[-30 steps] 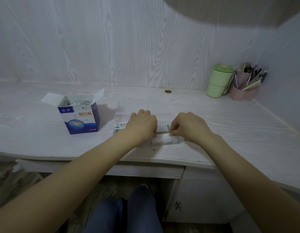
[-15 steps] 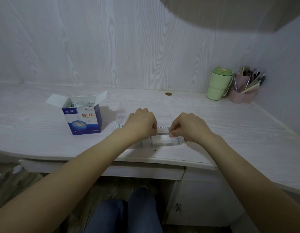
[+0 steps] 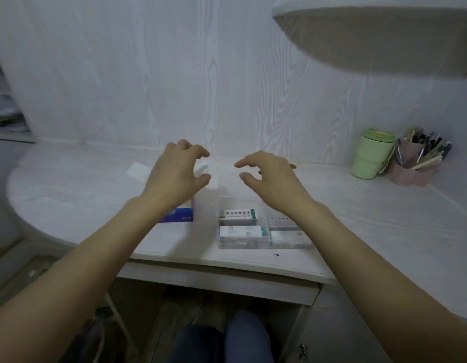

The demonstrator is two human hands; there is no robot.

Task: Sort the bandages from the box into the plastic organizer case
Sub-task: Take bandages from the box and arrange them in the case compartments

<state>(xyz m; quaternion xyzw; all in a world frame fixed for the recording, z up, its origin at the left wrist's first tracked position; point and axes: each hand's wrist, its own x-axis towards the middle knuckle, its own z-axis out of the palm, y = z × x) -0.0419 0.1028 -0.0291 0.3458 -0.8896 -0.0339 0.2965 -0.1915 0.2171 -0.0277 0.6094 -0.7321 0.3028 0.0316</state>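
**Two Hands Over a Clear Case**

On the white desk, near its front edge, sits the clear plastic case. It is a flat see-through box with straight walls that split it into small rooms. Little packs lie flat in the rooms. They are white paper rectangles with tiny print and green ends. More packs lie in the right rooms, but the right arm covers part of them.

Both hands hang in the air above the desk, past the case. They touch nothing. The left hand has its fingers bent like a claw, with a gap between thumb and fingers. The right hand looks the same, loosely curled, with one finger pointing left. Neither hand holds anything.

Just left of the case stands the bandage box. It is cardboard, blue at the bottom, with white flaps up at the top. The left hand and wrist stand in front of it, so only a blue corner and bits of flap show. What is inside cannot be seen.

Far to the right, by the wall, a smooth light green cup with a lid stands just beside a pink holder full of pens. The wall has a pale wood pattern. A rounded shelf hangs above. Below the desk, knees in blue jeans show.
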